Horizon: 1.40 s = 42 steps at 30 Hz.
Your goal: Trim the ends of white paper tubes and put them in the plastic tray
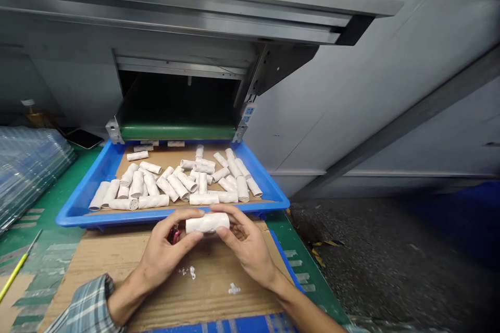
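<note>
Dozens of chalky white tubes [167, 183] lie scattered on a cardboard liner [156, 157] inside a blue plastic tray [78, 217] as a person holds a single white tube [207, 222] just in front of the tray's near rim. The single tube lies level, its long axis running left to right and roughly along that rim, with neither hand clearly nearer. The left hand [166, 252], below a plaid sleeve [88, 304], curls its fingers over the tube's left end, while the right hand [246, 247] wraps the right end; both are partly closed, with a firm hold on it. A small red object [174, 235] shows behind the left hand, though whether that hand grips it is impossible to tell. On the near side of the tray, white crumbs [191, 272] dot a cardboard sheet [219, 294]. Behind the tray sits the end of a green conveyor belt [177, 132]. To the tray's left, stacked clear plastic sheets [27, 176] and a yellow-handled tool [17, 270] rest on a green surface [50, 229].
</note>
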Motion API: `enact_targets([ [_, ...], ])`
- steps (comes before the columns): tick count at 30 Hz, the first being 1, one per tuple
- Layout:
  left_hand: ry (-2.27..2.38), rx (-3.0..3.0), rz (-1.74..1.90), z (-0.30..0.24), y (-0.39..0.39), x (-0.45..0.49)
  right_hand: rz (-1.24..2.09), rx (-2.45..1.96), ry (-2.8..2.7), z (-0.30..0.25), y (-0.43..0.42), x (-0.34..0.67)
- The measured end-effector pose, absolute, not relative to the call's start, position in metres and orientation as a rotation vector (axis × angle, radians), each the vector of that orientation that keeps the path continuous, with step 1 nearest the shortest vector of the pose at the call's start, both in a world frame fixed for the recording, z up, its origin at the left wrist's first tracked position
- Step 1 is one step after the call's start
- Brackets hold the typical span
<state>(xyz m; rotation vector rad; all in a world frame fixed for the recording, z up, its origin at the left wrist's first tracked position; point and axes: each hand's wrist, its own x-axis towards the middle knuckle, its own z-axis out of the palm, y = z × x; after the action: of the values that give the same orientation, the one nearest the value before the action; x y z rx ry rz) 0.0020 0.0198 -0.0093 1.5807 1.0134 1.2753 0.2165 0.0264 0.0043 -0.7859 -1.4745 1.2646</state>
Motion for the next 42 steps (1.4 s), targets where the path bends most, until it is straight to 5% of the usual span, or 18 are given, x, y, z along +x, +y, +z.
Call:
enact_targets([
  [21, 1.003, 1.493, 1.267, -0.013, 0.018, 0.001, 1.263, -0.806, -1.506, 0.003, 0.024, 0.22],
  [33, 1.062, 1.521, 1.207, -0.015, 0.018, -0.001, 0.908, -0.758, -1.695, -0.005, 0.026, 0.217],
  [42, 1.115, 1.721, 1.155, -0.009, 0.007, 0.013, 0.14, -0.726, -2.079, -0.004, 0.032, 0.218],
])
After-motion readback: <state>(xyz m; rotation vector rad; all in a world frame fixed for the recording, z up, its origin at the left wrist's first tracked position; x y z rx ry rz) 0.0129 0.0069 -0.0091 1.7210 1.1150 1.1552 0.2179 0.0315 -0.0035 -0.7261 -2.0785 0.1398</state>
